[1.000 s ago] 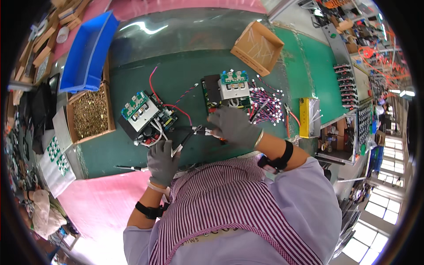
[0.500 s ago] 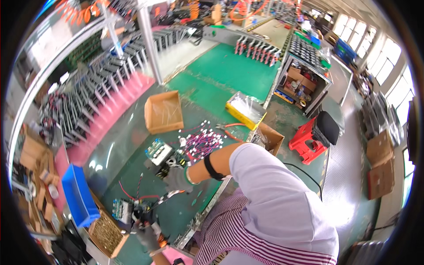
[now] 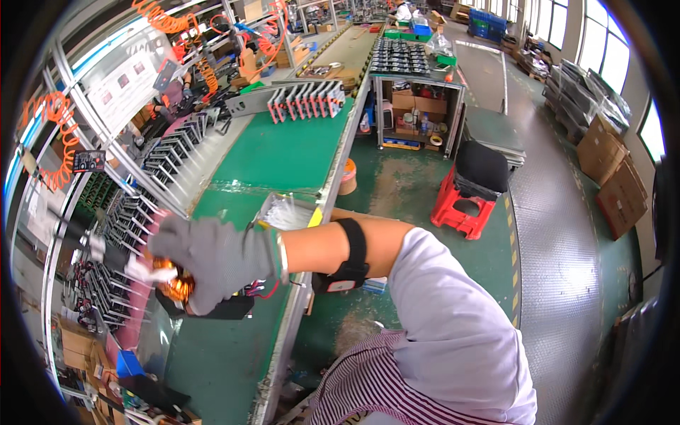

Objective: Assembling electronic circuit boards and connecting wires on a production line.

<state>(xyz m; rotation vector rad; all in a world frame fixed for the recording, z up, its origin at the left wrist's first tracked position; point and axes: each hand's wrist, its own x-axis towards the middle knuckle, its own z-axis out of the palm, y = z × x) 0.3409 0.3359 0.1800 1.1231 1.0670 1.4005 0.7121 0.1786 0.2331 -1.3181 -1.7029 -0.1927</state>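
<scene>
My right hand (image 3: 225, 258), in a grey glove, is raised over the left part of the bench, its fingers closed around a copper-wound coil (image 3: 177, 285). Against the coil's left side is a blurred white piece (image 3: 144, 269). From there a blurred dark, rod-like thing (image 3: 85, 237) runs up and left; I cannot tell its kind or whether it touches the coil. Below the hand a flat black part (image 3: 223, 307) shows, partly covered by the glove; whether it is joined to the coil is unclear. I cannot see my left hand.
An open box of clear plastic pieces (image 3: 287, 212) sits behind my forearm on the green bench (image 3: 273, 159). Metal-framed parts (image 3: 306, 100) stand in a row farther back. More frames (image 3: 142, 227) line the left side. A red stool (image 3: 464, 202) stands on the floor at right.
My right hand has risen and moved left from the bench, and now holds the copper coil. My left hand has gone out of sight. The view has shifted, with the bench now farther left.
</scene>
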